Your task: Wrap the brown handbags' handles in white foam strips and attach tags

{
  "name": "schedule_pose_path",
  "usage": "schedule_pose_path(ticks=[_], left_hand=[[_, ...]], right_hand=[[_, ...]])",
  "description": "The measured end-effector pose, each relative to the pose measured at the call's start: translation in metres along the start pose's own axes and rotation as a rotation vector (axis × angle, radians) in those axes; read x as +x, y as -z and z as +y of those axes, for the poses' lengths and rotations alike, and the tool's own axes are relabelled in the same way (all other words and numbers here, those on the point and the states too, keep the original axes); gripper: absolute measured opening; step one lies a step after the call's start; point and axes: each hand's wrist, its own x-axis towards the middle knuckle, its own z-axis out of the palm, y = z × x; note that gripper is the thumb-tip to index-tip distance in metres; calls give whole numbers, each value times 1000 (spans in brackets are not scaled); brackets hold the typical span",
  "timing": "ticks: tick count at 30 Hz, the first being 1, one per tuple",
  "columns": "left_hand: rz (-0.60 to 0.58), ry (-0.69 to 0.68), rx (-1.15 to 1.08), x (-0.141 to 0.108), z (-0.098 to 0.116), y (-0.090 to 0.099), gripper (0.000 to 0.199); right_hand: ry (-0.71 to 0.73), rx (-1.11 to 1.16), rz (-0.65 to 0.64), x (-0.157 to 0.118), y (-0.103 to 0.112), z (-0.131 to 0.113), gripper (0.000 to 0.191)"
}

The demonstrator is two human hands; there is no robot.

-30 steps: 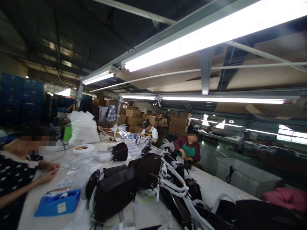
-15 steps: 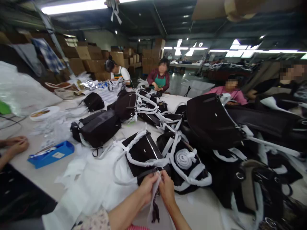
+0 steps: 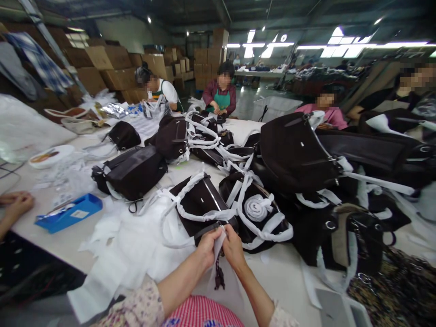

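My left hand (image 3: pixel 207 247) and my right hand (image 3: pixel 233 250) are close together at the near edge of a black handbag (image 3: pixel 194 202). Both are closed, pinching a thin white wrapping sheet (image 3: pixel 218 247) that hangs down between them. A black strap (image 3: pixel 204 234) of the bag runs into my left hand's fingertips. Below the hands dangles a dark tassel (image 3: pixel 220 278), partly over the sheet. The handbag's handle (image 3: pixel 190 212) is wound in white wrapping. Beside it to the right lies another black bag (image 3: pixel 238 190) with a rolled white strip (image 3: pixel 256 208) on top.
More black bags (image 3: pixel 293 154) pile up on the right. White sheets (image 3: pixel 136 240) spread on the left, near a blue box (image 3: pixel 70 213). A heap of chains (image 3: pixel 391 290) and a grey tray (image 3: pixel 340 309) sit at lower right. Several people work around the table.
The view has tilted downward, so everything sits higher in the picture. Both hands keep their pinch on the white sheet beside the bag, with little movement relative to it.
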Motion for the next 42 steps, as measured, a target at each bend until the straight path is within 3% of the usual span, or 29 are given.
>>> schedule_pose_path(ticks=[4, 8, 10, 12, 17, 24, 26, 29, 32, 37, 42], left_hand=[[40, 0, 4, 1, 3, 2, 26], [47, 24, 17, 2, 4, 0, 20], [52, 22, 25, 2, 4, -2, 18], [53, 6, 31, 2, 4, -3, 19], [78, -93, 52, 2, 2, -7, 19], [77, -107, 90, 2, 2, -9, 22], [93, -120, 102, 4, 0, -9, 24], [130, -163, 120, 8, -5, -11, 25], [163, -224, 142, 11, -9, -13, 27], [138, -244, 200, 11, -11, -13, 36], [71, -210, 220, 7, -6, -12, 43]], right_hand=[[-24, 172, -169, -5, 12, -3, 26], [-212, 658, -391, -20, 20, 3, 46], [-234, 797, -384, -26, 17, 8, 57], [-185, 800, -309, -29, 10, 13, 59], [-130, 517, -69, -32, -2, 19, 47], [-279, 761, -327, -38, 13, 19, 41], [-203, 640, -314, -38, 13, 22, 43], [-9, 282, -150, -38, 7, 30, 39], [52, 0, -10, -37, -1, 37, 32], [20, -89, -17, -33, -3, 42, 30], [67, -197, -55, -29, 14, 32, 26]])
